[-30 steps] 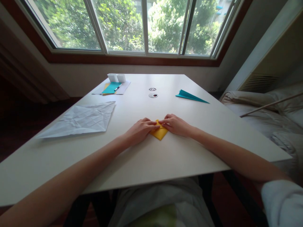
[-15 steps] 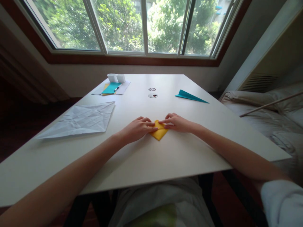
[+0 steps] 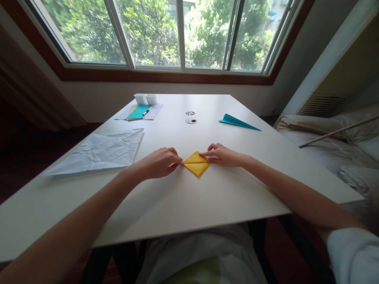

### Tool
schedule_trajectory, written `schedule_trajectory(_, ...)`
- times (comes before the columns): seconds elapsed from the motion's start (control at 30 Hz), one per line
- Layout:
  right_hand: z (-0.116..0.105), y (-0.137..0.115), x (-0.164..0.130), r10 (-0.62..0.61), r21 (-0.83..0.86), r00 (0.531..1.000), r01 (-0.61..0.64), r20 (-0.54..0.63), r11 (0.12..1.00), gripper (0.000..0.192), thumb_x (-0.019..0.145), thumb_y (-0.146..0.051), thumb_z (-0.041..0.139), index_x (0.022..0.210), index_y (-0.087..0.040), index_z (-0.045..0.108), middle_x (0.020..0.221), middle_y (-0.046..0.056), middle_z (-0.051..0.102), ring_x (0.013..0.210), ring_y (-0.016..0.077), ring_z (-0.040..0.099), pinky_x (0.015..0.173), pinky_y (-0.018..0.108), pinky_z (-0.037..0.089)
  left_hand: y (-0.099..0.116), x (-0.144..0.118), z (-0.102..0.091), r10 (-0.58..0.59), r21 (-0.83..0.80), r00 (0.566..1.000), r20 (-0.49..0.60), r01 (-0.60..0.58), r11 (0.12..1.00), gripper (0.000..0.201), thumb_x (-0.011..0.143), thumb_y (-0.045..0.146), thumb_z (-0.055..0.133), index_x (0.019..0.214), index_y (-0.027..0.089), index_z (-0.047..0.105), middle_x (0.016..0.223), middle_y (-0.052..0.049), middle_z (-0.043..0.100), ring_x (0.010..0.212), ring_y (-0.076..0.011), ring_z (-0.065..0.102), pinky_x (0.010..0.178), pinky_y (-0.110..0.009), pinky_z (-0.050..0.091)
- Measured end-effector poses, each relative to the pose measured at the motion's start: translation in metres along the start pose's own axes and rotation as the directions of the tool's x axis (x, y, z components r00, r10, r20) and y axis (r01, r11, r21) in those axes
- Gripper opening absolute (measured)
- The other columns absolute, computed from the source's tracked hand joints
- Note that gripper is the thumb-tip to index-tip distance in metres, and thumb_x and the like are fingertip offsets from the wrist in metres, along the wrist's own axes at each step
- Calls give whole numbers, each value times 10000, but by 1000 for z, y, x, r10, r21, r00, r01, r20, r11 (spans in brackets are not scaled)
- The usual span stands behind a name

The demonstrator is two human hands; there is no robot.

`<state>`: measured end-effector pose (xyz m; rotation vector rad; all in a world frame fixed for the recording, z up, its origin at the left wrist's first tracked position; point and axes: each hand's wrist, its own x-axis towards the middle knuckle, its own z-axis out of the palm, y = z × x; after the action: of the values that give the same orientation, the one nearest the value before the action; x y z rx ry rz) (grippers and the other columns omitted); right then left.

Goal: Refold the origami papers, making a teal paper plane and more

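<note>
A small folded yellow paper (image 3: pixel 196 165), diamond-shaped with a crease across its middle, lies flat on the white table (image 3: pixel 189 197) in front of me. My left hand (image 3: pixel 158 162) rests at the paper's left corner, fingers curled, fingertips touching that tip. My right hand (image 3: pixel 223 155) lies on the paper's right side, its fingertips pressing the upper right flap down. Neither hand lifts the paper off the table.
A large creased white sheet (image 3: pixel 100 152) lies to the left. A teal paper plane (image 3: pixel 238 122) sits at the far right. Teal and yellow sheets with a pen (image 3: pixel 139 111) and white boxes (image 3: pixel 145 98) are at the far left. A bed (image 3: pixel 334 146) stands right of the table.
My left hand has slid left off the yellow paper to its left corner, uncovering the paper's full diamond shape. My right hand has stayed on the right side.
</note>
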<state>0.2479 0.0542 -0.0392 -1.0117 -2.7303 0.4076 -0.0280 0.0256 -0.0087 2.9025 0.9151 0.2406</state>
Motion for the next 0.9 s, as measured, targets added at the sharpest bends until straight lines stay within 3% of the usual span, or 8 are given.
schedule_trajectory(0.13, 2, 1, -1, 9, 12, 999, -9, -38, 1000, 376, 864, -322, 472, 1238, -328, 514, 1032, 86, 544, 922, 209, 481, 839, 375, 399, 3, 1, 0, -175, -158, 984, -32, 168, 973, 273, 836, 275, 440, 1041, 215, 611, 917, -52, 676, 780, -167, 604, 714, -279, 458)
schedule_trajectory(0.27, 4, -1, -1, -6, -1, 997, 6, -74, 1000, 364, 865, -308, 473, 1223, -305, 534, 1016, 94, 551, 908, 204, 488, 835, 373, 407, 1, 4, 5, -259, -312, 964, -51, 231, 922, 292, 794, 326, 507, 1059, 206, 526, 948, -33, 653, 727, -149, 587, 641, -263, 462)
schedule_trajectory(0.37, 6, -3, 0, -23, 20, 993, 25, -116, 999, 342, 870, -299, 465, 1194, -256, 565, 1001, 101, 553, 905, 195, 494, 838, 361, 414, -1, 6, 13, -216, -285, 967, -135, 171, 943, 318, 755, 258, 552, 1065, 197, 514, 955, -46, 609, 804, -163, 571, 677, -275, 467)
schedule_trajectory(0.5, 6, -6, 3, -69, 99, 980, 89, -188, 991, 246, 856, -278, 501, 1042, -209, 646, 940, 83, 583, 883, 170, 522, 820, 315, 432, 0, 10, 20, -63, -48, 976, -210, 54, 997, 187, 805, 188, 502, 971, 196, 587, 905, -60, 589, 877, -179, 533, 755, -297, 450)
schedule_trajectory(0.63, 4, -8, 3, -121, 110, 969, 147, -214, 983, 202, 853, -283, 509, 937, -197, 672, 906, 75, 621, 870, 166, 535, 794, 302, 445, -1, 10, 20, 47, 146, 970, -239, -12, 989, 177, 860, 209, 450, 894, 197, 623, 882, -63, 610, 877, -179, 527, 748, -301, 441)
schedule_trajectory(0.77, -2, -8, 0, -188, 81, 971, 202, -146, 976, 297, 834, -364, 529, 1066, -207, 629, 1024, 90, 619, 943, 188, 533, 847, 340, 431, -4, 8, 21, 22, 75, 940, -339, 3, 997, 191, 872, 237, 439, 893, 188, 623, 914, -62, 643, 891, -173, 544, 769, -299, 448)
schedule_trajectory(0.9, -2, -10, -1, -199, 47, 972, 206, -126, 977, 434, 765, -422, 605, 1140, -204, 583, 1047, 98, 612, 967, 207, 532, 855, 356, 430, -3, 7, 21, -123, -104, 902, -414, 87, 991, 175, 850, 250, 477, 877, 176, 633, 826, -56, 648, 806, -160, 575, 701, -270, 462)
